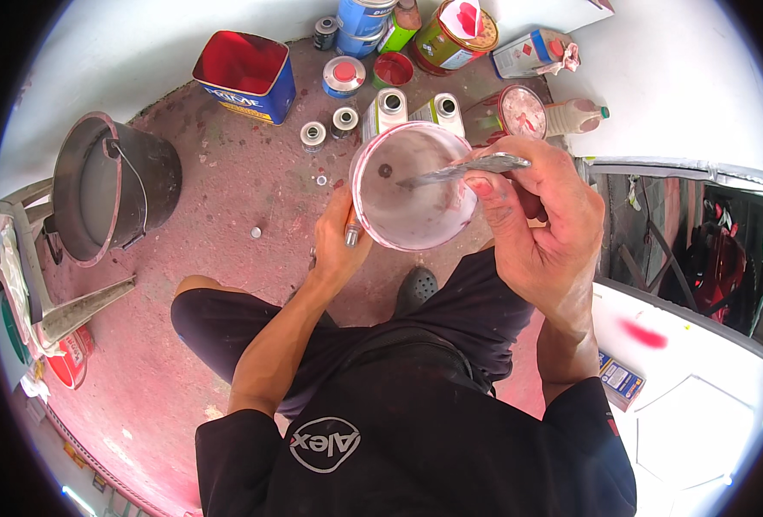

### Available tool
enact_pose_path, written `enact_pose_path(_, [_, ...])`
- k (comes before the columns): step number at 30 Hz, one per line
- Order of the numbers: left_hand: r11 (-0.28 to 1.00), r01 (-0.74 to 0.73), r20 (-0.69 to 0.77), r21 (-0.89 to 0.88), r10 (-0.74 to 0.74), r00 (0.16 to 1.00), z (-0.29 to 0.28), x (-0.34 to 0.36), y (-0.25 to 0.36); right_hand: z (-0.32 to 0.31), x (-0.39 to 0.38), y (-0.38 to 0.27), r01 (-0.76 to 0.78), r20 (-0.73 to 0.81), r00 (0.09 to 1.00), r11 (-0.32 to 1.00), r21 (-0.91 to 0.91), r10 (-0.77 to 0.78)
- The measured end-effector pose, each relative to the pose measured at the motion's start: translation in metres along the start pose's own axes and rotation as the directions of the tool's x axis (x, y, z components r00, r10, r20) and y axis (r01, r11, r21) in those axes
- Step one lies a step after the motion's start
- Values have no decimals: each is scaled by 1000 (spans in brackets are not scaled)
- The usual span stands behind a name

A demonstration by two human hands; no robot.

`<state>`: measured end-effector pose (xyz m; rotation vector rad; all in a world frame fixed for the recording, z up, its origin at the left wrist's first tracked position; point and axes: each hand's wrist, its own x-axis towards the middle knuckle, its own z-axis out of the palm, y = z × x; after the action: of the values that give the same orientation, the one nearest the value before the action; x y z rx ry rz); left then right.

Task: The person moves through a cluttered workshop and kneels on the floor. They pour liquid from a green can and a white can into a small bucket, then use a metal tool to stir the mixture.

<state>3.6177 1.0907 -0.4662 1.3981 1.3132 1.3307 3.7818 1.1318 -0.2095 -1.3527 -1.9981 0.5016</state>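
Observation:
In front of my chest is a translucent white plastic cup (371, 211) with pinkish stains on its rim. My left hand (336, 243) holds it from the left side, its fingers mostly hidden behind the cup wall. A small orange-and-metal piece (352, 231) shows between that hand and the cup; its kind is unclear. My right hand (555, 226) is closed on a flat metal stirring stick (498, 162), pinched between thumb and fingers. The stick slants over the right rim and its narrow end reaches inside the cup. Greyish residue or liquid shows at the bottom.
Solvent cans (390, 102) and paint tins (344, 76) stand beyond the cup. A blue square tin (252, 86), red inside, is at the back left. Farther left is a black bucket (127, 185). A small cap (256, 233) lies on the paint-stained floor (218, 189).

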Motion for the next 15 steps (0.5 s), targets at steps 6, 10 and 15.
enact_pose_path(6, [1000,19,-10,-11,-19,1000,2,-2,-2,0,0,2,3,5,1000,999,39,-3])
enact_pose_path(10, [999,47,25,2,-47,999,1,-4,-8,-2,-1,1,-2,22,1000,1000,12,2])
enact_pose_path(15, [999,17,15,28,-17,1000,2,-2,-2,-4,-2,1,16,18,1000,1000,-21,-16])
